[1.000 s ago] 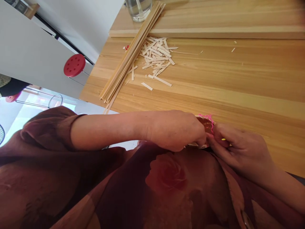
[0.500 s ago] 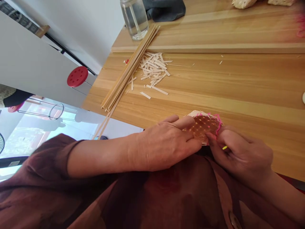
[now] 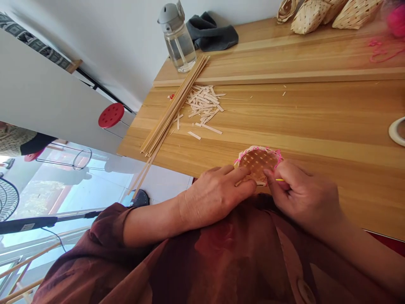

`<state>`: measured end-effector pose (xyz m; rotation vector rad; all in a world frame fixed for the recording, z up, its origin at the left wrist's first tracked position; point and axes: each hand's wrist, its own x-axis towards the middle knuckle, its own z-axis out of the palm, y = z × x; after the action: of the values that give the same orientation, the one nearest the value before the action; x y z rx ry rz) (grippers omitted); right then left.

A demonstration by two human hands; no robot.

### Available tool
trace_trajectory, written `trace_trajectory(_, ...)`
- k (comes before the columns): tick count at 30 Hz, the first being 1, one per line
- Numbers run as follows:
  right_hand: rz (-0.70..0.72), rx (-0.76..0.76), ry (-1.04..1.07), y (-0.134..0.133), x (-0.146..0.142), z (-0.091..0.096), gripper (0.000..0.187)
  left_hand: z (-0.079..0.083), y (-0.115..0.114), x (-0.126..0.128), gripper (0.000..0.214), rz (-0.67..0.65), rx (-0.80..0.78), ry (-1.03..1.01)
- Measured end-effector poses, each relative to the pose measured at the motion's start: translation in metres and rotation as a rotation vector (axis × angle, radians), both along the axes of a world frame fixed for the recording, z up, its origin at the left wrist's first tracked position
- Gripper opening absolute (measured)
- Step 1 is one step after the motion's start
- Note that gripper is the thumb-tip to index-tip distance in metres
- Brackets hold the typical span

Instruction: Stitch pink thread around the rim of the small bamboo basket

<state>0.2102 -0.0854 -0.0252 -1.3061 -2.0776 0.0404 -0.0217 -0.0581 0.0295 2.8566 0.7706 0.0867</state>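
Woven basket: a small, shallow basket (image 3: 255, 163) sits between the two hands, close against the garment front at the near edge of the table (image 3: 303, 139); its opening faces up toward the wearer, and the lattice inside shows. Clock directions below are taken from it, with twelve pointing straight away from the body.
Pink trim: pink yarn (image 3: 261, 147) loops along the basket's far rim, from about ten o'clock round to two.
Left hand: the left hand (image 3: 218, 188) comes in at eight o'clock, fingers bent over the near-left rim and gripping the basket there; the thumb's exact place is hidden.
Right hand: the right hand (image 3: 306, 192) sits at four o'clock, fingers curled, thumb and forefinger pinched by the rim around a thin yellow piece (image 3: 280, 180), mostly covered.
Strips: a bundle of long, flat strips (image 3: 175, 109) lies slantwise at ten o'clock, lower ends jutting past the table edge.
Offcuts: a heap of short pale pieces (image 3: 205, 103) lies just beside the bundle, toward eleven.
Bottle: a clear bottle with a grey lid (image 3: 180, 44) stands at eleven, near a dark cloth (image 3: 215, 36).
Woven shapes: several (image 3: 311, 17) rest between twelve and one.
Yarn ball: bright pink (image 3: 397, 21), between one and two.
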Motion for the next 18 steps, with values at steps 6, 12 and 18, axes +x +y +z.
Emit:
trace_trajectory(6, -0.009, 0.031, -0.01, 0.002, -0.001, 0.003, 0.029, -0.008, 0.002, 0.0, 0.032, -0.007, 0.136, -0.025)
trace_trajectory(12, -0.001, 0.014, -0.04, -0.001, -0.001, 0.004, 0.031, -0.012, 0.002, -0.001, 0.03, -0.029, 0.139, -0.045)
trace_trajectory(18, 0.004, 0.019, -0.044, -0.002, -0.002, -0.001, 0.031, -0.012, 0.002, -0.001, 0.031, -0.038, 0.106, -0.061)
